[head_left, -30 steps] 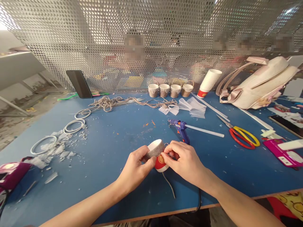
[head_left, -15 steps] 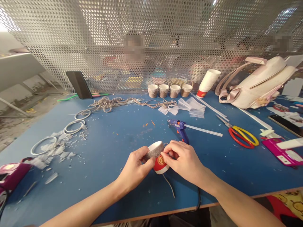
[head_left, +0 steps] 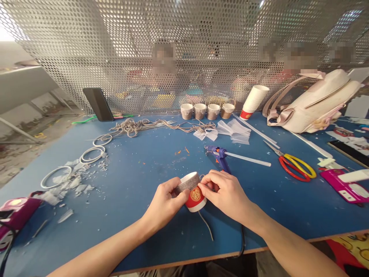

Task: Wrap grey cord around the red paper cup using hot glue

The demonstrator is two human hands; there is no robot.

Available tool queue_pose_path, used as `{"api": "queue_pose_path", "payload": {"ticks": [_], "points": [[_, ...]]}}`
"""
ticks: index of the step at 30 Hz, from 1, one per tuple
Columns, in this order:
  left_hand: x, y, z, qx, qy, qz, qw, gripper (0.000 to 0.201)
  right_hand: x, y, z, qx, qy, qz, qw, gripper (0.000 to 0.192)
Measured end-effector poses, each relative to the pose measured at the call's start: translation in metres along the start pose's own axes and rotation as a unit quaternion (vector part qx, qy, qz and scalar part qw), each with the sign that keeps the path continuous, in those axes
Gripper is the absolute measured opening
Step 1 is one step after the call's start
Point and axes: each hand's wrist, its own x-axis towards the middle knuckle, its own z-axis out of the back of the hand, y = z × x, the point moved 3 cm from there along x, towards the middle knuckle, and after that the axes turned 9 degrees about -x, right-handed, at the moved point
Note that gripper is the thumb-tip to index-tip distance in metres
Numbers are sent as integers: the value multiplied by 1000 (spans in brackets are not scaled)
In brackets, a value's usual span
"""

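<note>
Both my hands hold a small paper cup point(head_left: 193, 192) just above the blue table point(head_left: 138, 173), near its front edge. The cup is red and white with a gold emblem, and grey cord is wound around its upper part. My left hand point(head_left: 165, 205) grips the cup's wrapped side. My right hand point(head_left: 223, 193) pinches the cord against the cup's right side. A loose end of cord point(head_left: 206, 227) trails from the cup toward me. A blue glue gun point(head_left: 220, 157) with a clear glue stick lies just behind my right hand.
Three cord-wrapped cups point(head_left: 200, 110) and a stack of paper cups point(head_left: 253, 101) stand by the perforated screen. Loose cord point(head_left: 138, 125), white rings point(head_left: 92, 154), paper scraps, scissors point(head_left: 294, 164), a pink tool point(head_left: 343, 186), a bag point(head_left: 314, 104) and a leaning phone point(head_left: 98, 104) surround the work spot. People sit behind the screen.
The cup has turned in my hands, so its gold emblem now faces me more fully. My hands stay in about the same place.
</note>
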Motion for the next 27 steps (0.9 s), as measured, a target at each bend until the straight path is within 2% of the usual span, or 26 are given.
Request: {"api": "queue_pose_path", "payload": {"ticks": [17,27], "points": [[1,5,0,-4,29,-10,1000,24,1,1,0,0,2,-5,1000,19],[1,3,0,-2,14,-12,1000,28,3,-3,-1,34,26,-38,998,18]]}}
